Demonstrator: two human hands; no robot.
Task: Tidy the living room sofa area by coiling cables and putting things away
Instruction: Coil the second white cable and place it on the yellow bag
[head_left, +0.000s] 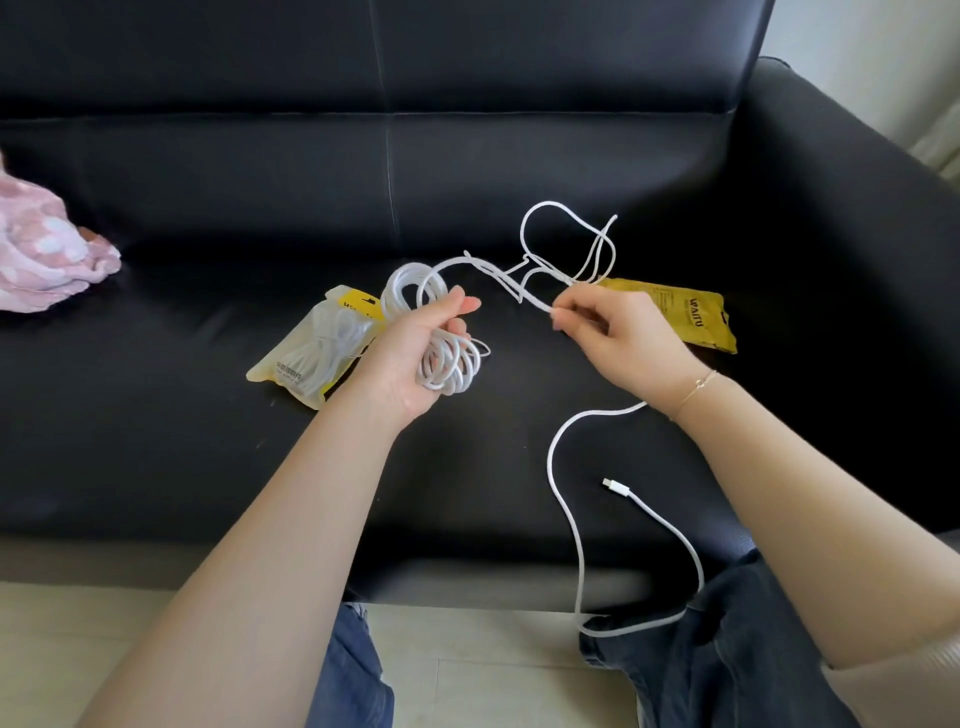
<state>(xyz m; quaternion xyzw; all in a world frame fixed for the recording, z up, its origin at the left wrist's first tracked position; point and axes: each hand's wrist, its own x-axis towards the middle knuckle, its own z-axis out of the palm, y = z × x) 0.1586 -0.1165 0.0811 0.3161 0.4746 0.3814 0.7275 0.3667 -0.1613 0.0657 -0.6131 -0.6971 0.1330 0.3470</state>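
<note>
the left hand (415, 353) is up over the black sofa (467, 182) seat, and its fingers are curled round a bunch of white cable (447, 364) loops. some loops stick up above the hand and some hang below it. from the bunch the cable goes over to the right hand (618, 338), which pinches a thin part of it between the thumb and the fingertips. past the right hand the cable makes some loose, messy loops in the air above the sofa seat. one more long piece of the same white cable comes out from under the right wrist, runs down over the front of the sofa, bends over the person's knee in dark jeans (727, 649), and comes back up onto the seat, where its small plug end (615, 487) lies flat. there is a thin bracelet (696, 387) on the right wrist. a see-through bag with a yellow top (317, 353) lies on the seat just behind the left hand, and it has another coiled white cable inside. a flat yellow bag (685, 314) with dark letters lies on the seat just behind the right hand. a pink cloth with pale spots (47, 249) sits at the far left of the sofa, well apart from the hands.
</note>
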